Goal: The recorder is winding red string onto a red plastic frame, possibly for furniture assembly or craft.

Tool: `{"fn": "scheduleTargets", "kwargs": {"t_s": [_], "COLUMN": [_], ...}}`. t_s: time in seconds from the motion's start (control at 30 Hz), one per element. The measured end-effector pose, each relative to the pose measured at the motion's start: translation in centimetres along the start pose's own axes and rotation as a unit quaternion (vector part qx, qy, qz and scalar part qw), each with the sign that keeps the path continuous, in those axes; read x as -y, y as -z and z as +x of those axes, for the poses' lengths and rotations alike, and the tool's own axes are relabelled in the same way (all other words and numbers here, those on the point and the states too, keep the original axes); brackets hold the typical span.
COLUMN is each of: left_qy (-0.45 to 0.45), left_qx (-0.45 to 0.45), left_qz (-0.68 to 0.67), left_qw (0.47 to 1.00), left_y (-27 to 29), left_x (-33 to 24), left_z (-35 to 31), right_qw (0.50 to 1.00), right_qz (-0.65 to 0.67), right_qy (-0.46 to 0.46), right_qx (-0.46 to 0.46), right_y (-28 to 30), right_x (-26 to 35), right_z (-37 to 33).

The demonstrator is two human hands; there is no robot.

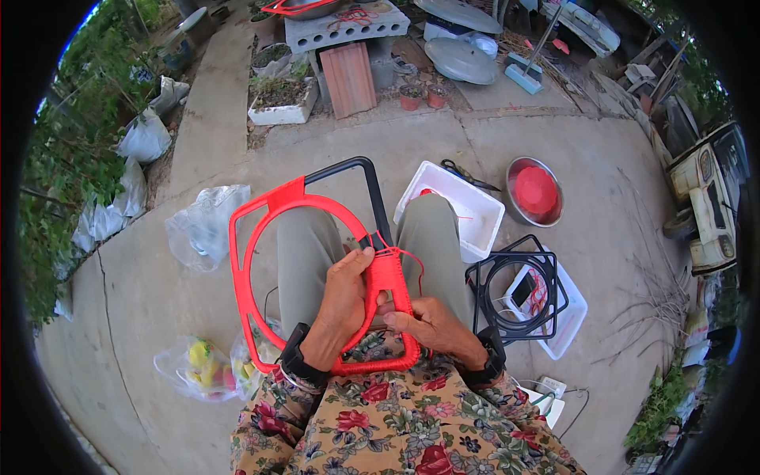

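A square frame with an inner ring (386, 275), mostly wrapped in red, sits at the centre of the frame, a loose red cord (420, 271) trailing from it. The left hand (346, 289) closes round its wrapped part; the right hand (430, 321) curls at its lower bar, its grip hidden. Black frames (486, 301) lie right of centre, below a white box (481, 215).

left hand (342, 293) hiding some fingers behind the red-and-black frame (386, 274), white box (480, 218) just right of the frame being partly covered by a knee (431, 226)
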State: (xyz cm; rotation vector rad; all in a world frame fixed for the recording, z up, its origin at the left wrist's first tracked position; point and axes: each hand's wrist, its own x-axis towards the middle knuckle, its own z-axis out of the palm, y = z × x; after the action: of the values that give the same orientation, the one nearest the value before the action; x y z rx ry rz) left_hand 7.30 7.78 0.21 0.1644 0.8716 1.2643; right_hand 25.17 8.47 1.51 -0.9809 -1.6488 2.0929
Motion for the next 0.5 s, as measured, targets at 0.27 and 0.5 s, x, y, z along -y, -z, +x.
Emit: {"fn": "scheduleTargets", "kwargs": {"t_s": [0.27, 0.5], "left_qy": [0.003, -0.019], "left_qx": [-0.015, -0.021], "left_qz": [-0.041, -0.055], "left_qw": [0.999, 0.998], "left_y": [-1.6, -2.4], "left_x": [0.3, 0.7], "left_z": [-1.3, -2.4], "right_qw": [0.986, 0.983], "right_qz": [-0.056, -0.045], "right_qy": [-0.011, 0.064], "right_qx": [-0.156, -0.169], "right_y": [6.2, 5.4], "right_x": [3.7, 4.2], "right_z": [-3.0, 0.6]}}
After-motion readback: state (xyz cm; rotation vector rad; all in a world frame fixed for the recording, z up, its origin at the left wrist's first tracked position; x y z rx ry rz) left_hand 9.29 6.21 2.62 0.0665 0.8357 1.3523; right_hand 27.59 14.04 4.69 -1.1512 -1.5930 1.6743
